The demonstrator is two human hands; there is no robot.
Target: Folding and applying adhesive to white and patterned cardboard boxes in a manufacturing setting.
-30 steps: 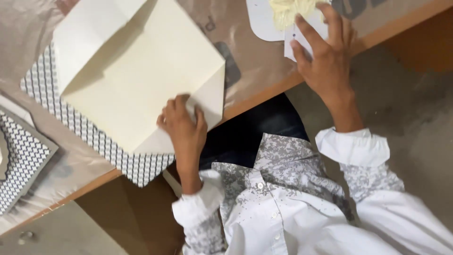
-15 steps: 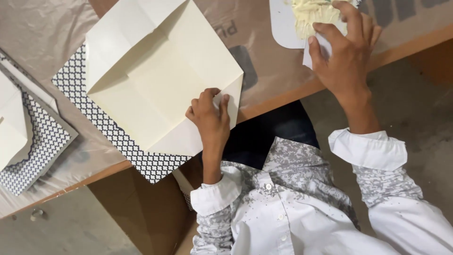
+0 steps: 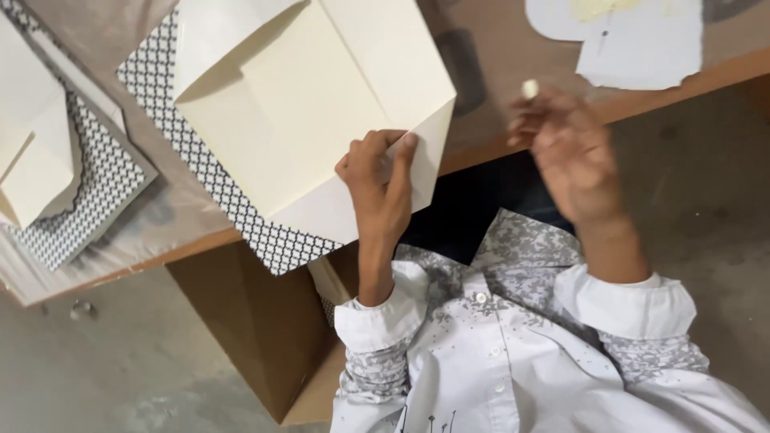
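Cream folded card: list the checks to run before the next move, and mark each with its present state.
1. Left hand presses on the near corner of the cream folded card: ok.
2. Card lies on the patterned sheet: ok.
3. Card and sheet fully on the table: not ok, both overhang its near edge.
4. Right hand pinches a small pale bit at its fingertips: ok.
5. What the bit is made of: cannot tell, blurred.
6. White sheet with yellowish smear close to the right hand: ok.
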